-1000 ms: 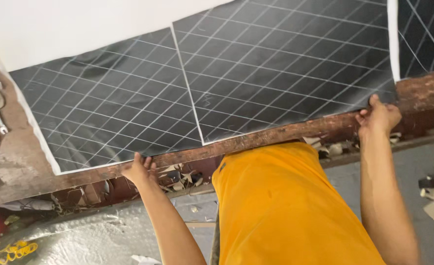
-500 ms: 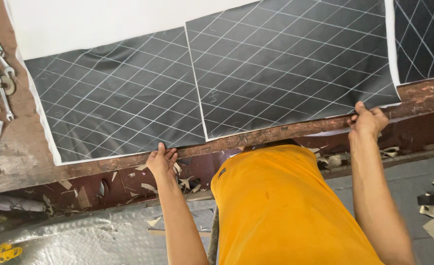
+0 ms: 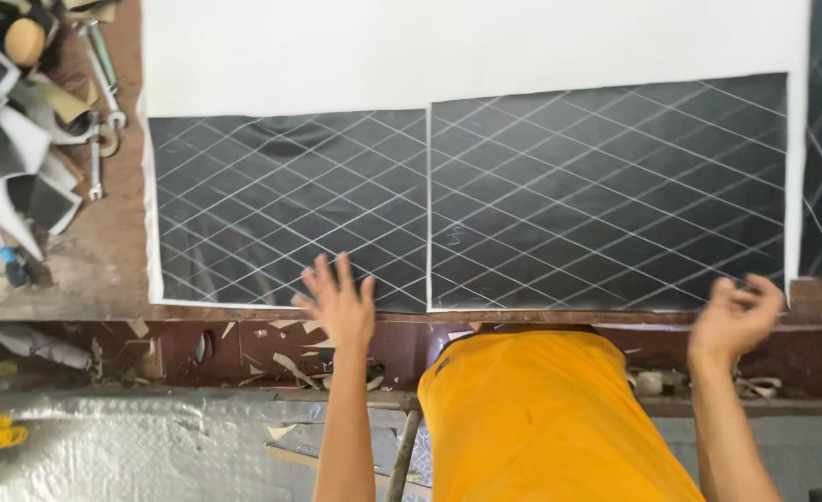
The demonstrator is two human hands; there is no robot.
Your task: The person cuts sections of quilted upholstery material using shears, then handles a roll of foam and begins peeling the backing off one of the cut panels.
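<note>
Left hand (image 3: 338,305), fingers spread, lies over the left black sheet (image 3: 285,209) at the bench's (image 3: 67,270) near edge. Right hand (image 3: 735,316), loosely curled, empty, nears the right sheet's (image 3: 606,195) near right corner; both sheets lie beyond the hands.

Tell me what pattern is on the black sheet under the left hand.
White crossing lines forming diamonds on the black sheet, by the left hand; head view shows it best.
</note>
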